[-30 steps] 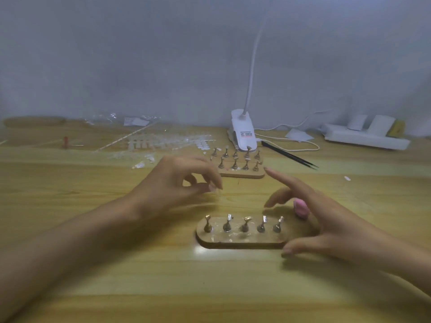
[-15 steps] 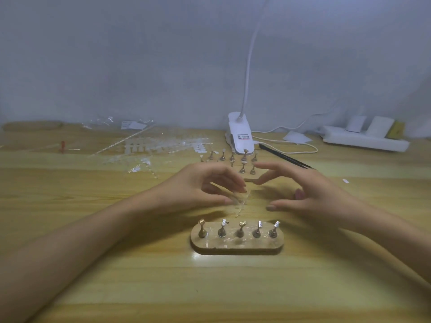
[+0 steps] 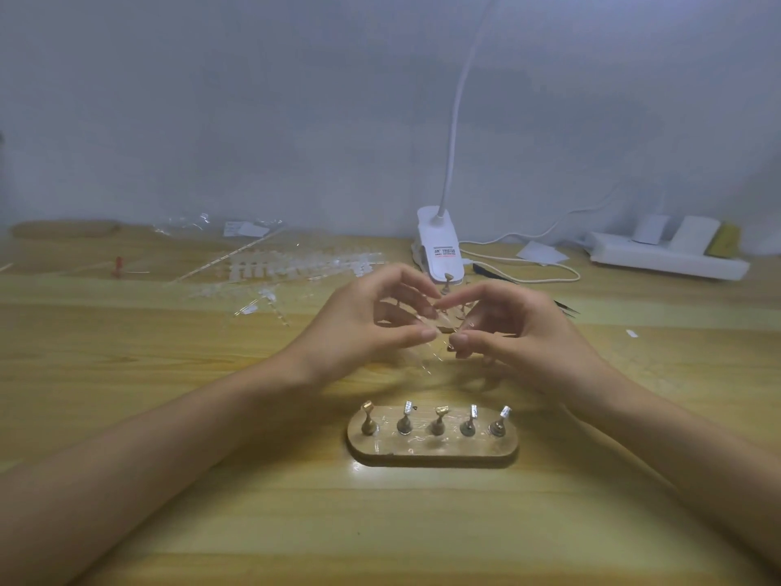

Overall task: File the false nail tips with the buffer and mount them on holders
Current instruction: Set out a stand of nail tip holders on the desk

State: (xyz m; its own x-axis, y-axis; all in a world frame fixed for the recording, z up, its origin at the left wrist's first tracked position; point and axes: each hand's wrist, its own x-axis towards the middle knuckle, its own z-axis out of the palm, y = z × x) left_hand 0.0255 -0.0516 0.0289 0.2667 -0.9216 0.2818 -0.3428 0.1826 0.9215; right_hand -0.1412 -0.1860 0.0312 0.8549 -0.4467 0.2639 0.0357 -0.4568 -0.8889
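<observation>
Pinching a clear nail tip strip [image 3: 438,346] between thumb and fingertips of the left hand [image 3: 367,323], raised over the tabletop [image 3: 169,416] just behind the near holder base [image 3: 431,452]. Slanting, long axis running from the fingertips down toward the viewer and slightly left; nearly see-through, outline hard to follow. Curling the right hand [image 3: 520,332] in at the same spot, thumb and forefinger close; cannot tell whether gripping or merely touching. Hiding most of a second holder set [image 3: 447,277] and part of the black tweezers [image 3: 486,270].
</observation>
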